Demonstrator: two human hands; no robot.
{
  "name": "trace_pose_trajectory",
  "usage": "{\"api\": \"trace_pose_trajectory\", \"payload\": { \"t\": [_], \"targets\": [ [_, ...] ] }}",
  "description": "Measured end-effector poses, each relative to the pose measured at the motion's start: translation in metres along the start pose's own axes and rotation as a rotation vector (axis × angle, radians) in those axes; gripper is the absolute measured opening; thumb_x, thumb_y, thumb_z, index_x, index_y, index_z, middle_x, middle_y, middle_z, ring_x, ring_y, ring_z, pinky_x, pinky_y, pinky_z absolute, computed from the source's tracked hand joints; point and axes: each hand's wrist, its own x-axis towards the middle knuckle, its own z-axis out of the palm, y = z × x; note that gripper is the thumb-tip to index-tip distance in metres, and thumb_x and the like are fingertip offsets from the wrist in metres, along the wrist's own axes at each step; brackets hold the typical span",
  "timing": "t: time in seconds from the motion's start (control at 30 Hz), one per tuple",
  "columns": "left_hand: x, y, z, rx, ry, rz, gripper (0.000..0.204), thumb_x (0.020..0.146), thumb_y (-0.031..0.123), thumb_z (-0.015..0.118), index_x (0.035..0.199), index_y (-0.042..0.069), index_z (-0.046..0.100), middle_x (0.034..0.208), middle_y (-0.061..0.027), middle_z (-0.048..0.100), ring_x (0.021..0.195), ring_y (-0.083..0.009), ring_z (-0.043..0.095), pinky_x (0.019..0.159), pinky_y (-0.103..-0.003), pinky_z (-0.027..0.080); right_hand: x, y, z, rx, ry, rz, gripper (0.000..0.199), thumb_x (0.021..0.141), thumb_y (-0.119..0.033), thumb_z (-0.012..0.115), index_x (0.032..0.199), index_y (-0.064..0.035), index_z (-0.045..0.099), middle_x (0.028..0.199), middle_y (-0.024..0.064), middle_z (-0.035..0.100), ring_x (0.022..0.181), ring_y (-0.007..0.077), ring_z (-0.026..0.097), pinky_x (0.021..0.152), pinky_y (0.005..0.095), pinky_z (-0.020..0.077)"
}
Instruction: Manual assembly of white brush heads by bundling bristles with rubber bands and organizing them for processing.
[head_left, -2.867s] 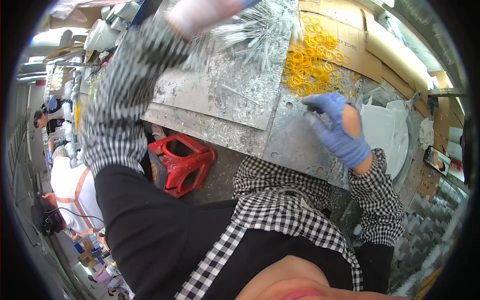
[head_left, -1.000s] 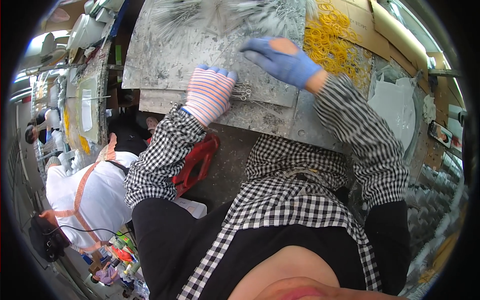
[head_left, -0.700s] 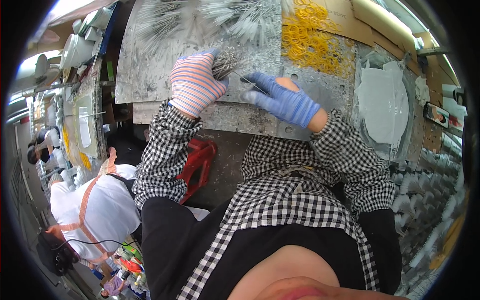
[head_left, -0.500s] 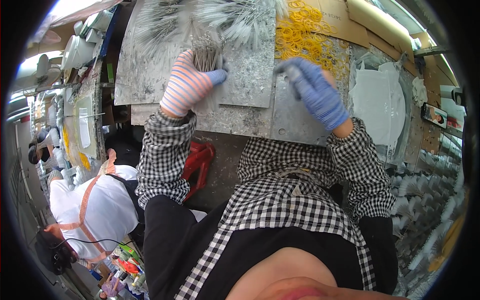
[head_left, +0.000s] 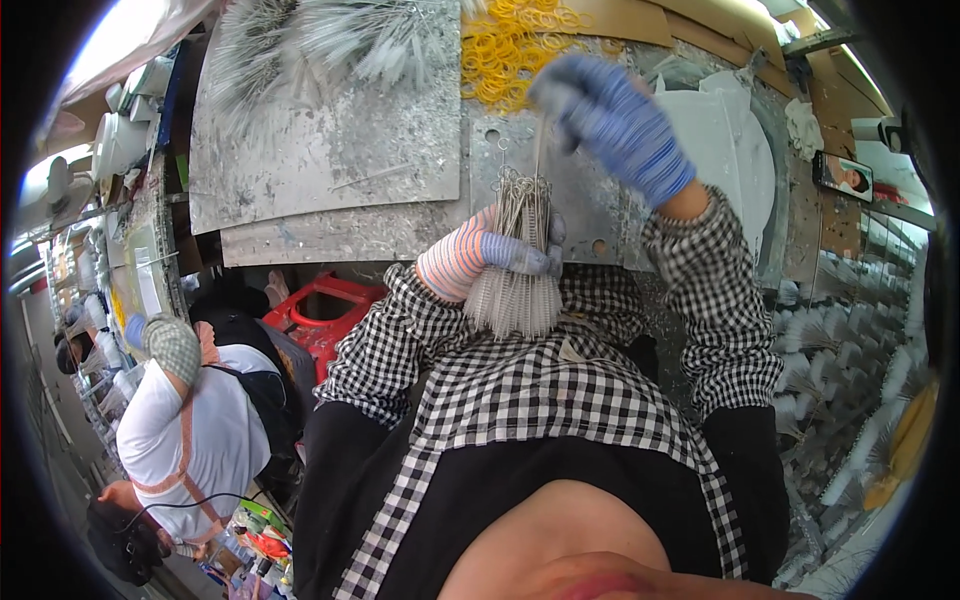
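My left hand [head_left: 462,258], in an orange-and-white striped glove with blue fingertips, grips a bundle of thin wire brushes [head_left: 515,300] in front of the table's near edge. The wire loops point up and the clear bristles fan out below the fist. Up and to the right, my right hand [head_left: 622,130], in a blue glove, is closed and slightly blurred. Between its fingers and the bundle's top runs a thin pale strand [head_left: 540,145]; whether it is a wire or a stretched band I cannot tell. Past that hand lie loose yellow rubber bands [head_left: 505,60].
Piles of similar brushes [head_left: 350,40] lie on a worn metal sheet [head_left: 340,160] at the far left. A white sheet [head_left: 715,150] and a phone [head_left: 845,175] are to the right. A red stool [head_left: 320,315] stands below the table; a co-worker [head_left: 205,420] is at the left.
My left hand has brought the brush bundle from over the metal sheet to the right and nearer to my body. The right hand has risen slightly, with a thin strand now showing beneath it.
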Motion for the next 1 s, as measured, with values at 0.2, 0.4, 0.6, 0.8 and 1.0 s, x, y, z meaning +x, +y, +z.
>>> {"api": "trace_pose_trajectory", "payload": {
  "t": [0.2, 0.4, 0.6, 0.8, 1.0],
  "targets": [
    [0.012, -0.021, -0.013, -0.172, -0.027, 0.159, 0.066, 0.071, 0.011, 0.077, 0.133, -0.001, 0.056, 0.098, -0.0132, 0.068, 0.099, -0.0273, 0.067, 0.089, -0.042, 0.058, -0.035, 0.024, -0.003, 0.336, 0.320, -0.251, 0.026, 0.098, -0.024, 0.069, 0.113, -0.0036, 0.065, 0.089, 0.0052, 0.070, 0.073, 0.0083, 0.064, 0.061, 0.0220, 0.0512],
    [0.012, -0.031, -0.017, -0.477, 0.105, 0.381, 0.052, 0.082, 0.011, 0.071, 0.132, 0.008, 0.058, 0.119, -0.0132, 0.062, 0.110, -0.0323, 0.062, 0.098, -0.050, 0.054, -0.105, 0.058, 0.041, 0.030, 0.112, -0.309, 0.016, 0.095, -0.010, 0.071, 0.106, 0.0001, 0.067, 0.092, 0.0059, 0.070, 0.085, 0.0142, 0.070, 0.073, 0.0290, 0.0568],
    [0.019, -0.025, -0.022, -0.537, -0.064, 0.458, 0.031, 0.084, 0.012, 0.068, 0.115, 0.011, 0.060, 0.115, -0.0062, 0.063, 0.113, -0.0307, 0.061, 0.100, -0.050, 0.053, -0.104, 0.048, 0.038, 0.085, 0.323, -0.239, 0.013, 0.088, -0.011, 0.078, 0.097, -0.0035, 0.073, 0.084, 0.0024, 0.065, 0.062, 0.0130, 0.056, 0.066, 0.0261, 0.0503],
    [0.005, -0.015, -0.026, -0.340, 0.262, 0.626, 0.035, 0.085, 0.016, 0.070, 0.118, 0.010, 0.060, 0.115, -0.0071, 0.064, 0.104, -0.0231, 0.065, 0.091, -0.044, 0.056, -0.113, 0.033, 0.049, -0.304, 0.190, -0.344, 0.016, 0.081, -0.006, 0.079, 0.096, -0.0040, 0.073, 0.084, 0.0070, 0.065, 0.068, 0.0218, 0.062, 0.060, 0.0329, 0.0511],
    [-0.023, -0.032, -0.034, -0.004, 0.506, 0.776, 0.026, 0.096, 0.017, 0.057, 0.112, -0.002, 0.067, 0.111, -0.0103, 0.069, 0.104, -0.0209, 0.064, 0.096, -0.034, 0.051, -0.119, 0.052, 0.067, -0.313, 0.088, -0.088, 0.016, 0.085, -0.004, 0.071, 0.100, -0.0014, 0.066, 0.095, 0.0139, 0.065, 0.086, 0.0291, 0.064, 0.077, 0.0364, 0.0517]
  ]
}}
